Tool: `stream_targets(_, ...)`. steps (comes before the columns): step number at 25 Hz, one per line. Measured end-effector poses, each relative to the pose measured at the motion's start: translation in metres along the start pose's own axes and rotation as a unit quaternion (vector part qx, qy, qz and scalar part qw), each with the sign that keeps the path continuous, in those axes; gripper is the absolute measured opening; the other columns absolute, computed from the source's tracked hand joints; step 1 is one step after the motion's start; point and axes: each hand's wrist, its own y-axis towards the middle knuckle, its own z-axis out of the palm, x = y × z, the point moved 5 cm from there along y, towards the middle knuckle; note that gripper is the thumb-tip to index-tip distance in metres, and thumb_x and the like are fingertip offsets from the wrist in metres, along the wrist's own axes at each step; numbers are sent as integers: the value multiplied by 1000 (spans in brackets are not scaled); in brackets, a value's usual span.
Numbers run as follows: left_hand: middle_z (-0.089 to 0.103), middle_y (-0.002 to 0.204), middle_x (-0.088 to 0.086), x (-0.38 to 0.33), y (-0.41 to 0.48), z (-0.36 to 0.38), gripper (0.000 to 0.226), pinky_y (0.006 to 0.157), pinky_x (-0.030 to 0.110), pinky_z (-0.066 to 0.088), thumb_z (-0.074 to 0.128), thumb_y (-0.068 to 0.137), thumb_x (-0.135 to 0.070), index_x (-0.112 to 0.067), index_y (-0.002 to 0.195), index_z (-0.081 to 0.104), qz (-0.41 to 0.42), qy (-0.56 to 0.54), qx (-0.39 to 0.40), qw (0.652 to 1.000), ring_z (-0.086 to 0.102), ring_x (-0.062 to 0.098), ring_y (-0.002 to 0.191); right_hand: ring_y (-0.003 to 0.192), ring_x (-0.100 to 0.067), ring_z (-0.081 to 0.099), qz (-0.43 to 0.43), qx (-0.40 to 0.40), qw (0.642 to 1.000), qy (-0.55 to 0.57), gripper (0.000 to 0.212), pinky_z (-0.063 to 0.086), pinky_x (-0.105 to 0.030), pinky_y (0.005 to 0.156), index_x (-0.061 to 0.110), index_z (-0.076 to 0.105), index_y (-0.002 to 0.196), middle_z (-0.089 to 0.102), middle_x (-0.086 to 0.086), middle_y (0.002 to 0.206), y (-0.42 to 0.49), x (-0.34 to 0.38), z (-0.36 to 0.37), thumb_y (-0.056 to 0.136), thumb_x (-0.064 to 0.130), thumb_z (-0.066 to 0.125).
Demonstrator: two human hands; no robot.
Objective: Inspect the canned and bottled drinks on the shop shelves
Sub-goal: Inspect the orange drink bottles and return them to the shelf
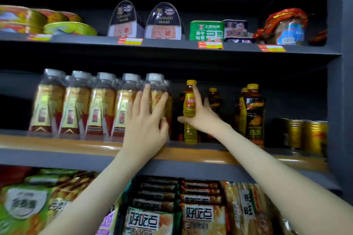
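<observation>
On the middle shelf point(57, 145) stands a row of clear bottles with white caps and gold-red labels point(76, 105). My left hand point(147, 122) lies with straight fingers against the rightmost clear bottle point(155, 89). Just to its right, my right hand point(200, 114) grips a small yellow bottle with a yellow cap point(189, 108), which stands upright on the shelf. Dark bottles with yellow caps point(254, 110) stand further right, and gold cans point(305, 135) sit at the far right end.
The top shelf carries flat round tins point(47, 23), canned ham point(164, 23), a green tin point(207, 30) and a red-wrapped pack point(284, 26). Snack packets point(202, 213) fill the shelf below. A grey wall point(343, 82) closes the right side.
</observation>
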Motion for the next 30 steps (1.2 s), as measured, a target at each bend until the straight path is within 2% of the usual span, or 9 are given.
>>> stream_targets(2, 15, 160, 17, -2, 0, 3, 61, 114, 56, 21, 31, 89, -36, -25, 149, 35, 3, -3, 4, 1000, 19, 42, 143, 109, -35, 60, 5, -10, 1000, 5, 120, 55, -40, 84, 50, -31, 137, 23, -26, 151, 12, 1, 11, 82, 33, 74)
stream_targets(6, 15, 160, 17, -3, 1, 5, 61, 114, 54, 16, 31, 89, -36, -25, 149, 35, -2, -3, 29, 1000, 18, 42, 144, 87, -23, 65, -37, -32, 997, 57, 115, 56, -36, 76, 45, -13, 144, 57, -16, 121, -2, 4, -2, 79, 18, 77)
stream_targets(9, 12, 160, 17, -4, 3, 3, 62, 114, 58, 19, 33, 89, -43, -26, 149, 35, 1, -18, 42, 999, 14, 40, 145, 94, -20, 65, -98, -57, 992, 52, 110, 55, -35, 82, 50, -3, 143, 54, -13, 128, -35, 14, -25, 79, 12, 77)
stream_targets(13, -10, 162, 5, -24, 3, -10, 69, 119, 53, -1, 31, 88, -66, -40, 151, 18, -20, -143, 49, 988, -14, 20, 148, 120, -27, 56, -190, -120, 974, -27, 98, 50, -41, 92, 52, -1, 142, 35, -8, 150, -82, 33, -53, 86, 15, 71)
stream_targets(15, -4, 162, -3, -48, 4, -23, 72, 120, 48, 5, 41, 88, -63, -47, 149, 7, -42, -307, 57, 949, -9, 14, 149, 118, -27, 57, -235, -168, 957, -4, 93, 52, -41, 90, 52, 0, 140, 31, -6, 152, -107, 40, -70, 88, 15, 68)
stream_targets(19, 35, 151, -12, -94, 0, -56, 83, 110, 27, 37, 62, 92, -29, -44, 148, 3, -13, -575, 75, 815, 38, 6, 138, 105, -14, 62, -288, -210, 932, 70, 92, 57, -31, 82, 54, 3, 139, 38, 3, 145, -154, 47, -96, 89, 10, 66)
stream_targets(25, 44, 148, -1, -103, -51, -88, 83, 105, 48, 44, 65, 87, -29, -52, 148, 14, -42, -613, 133, 778, 48, 18, 132, 98, 3, 63, -253, -124, 929, 240, 90, 55, -17, 77, 66, 10, 134, 48, 32, 122, -214, 38, -78, 80, 26, 70)
stream_targets(27, 54, 140, -6, -101, -83, -88, 89, 101, 47, 48, 71, 81, -33, -59, 145, 14, -94, -599, 191, 772, 55, 15, 125, 101, 11, 60, -215, -48, 941, 259, 93, 52, -13, 80, 68, 9, 133, 49, 37, 121, -229, 28, -55, 75, 32, 70)
stream_targets(30, 67, 120, -16, -91, -139, -80, 91, 95, 42, 52, 77, 66, -46, -70, 135, 22, -221, -549, 261, 763, 65, 7, 108, 102, 11, 60, -123, 109, 948, 272, 104, 53, -23, 86, 75, 1, 130, 54, 42, 111, -245, 4, -8, 64, 39, 74)
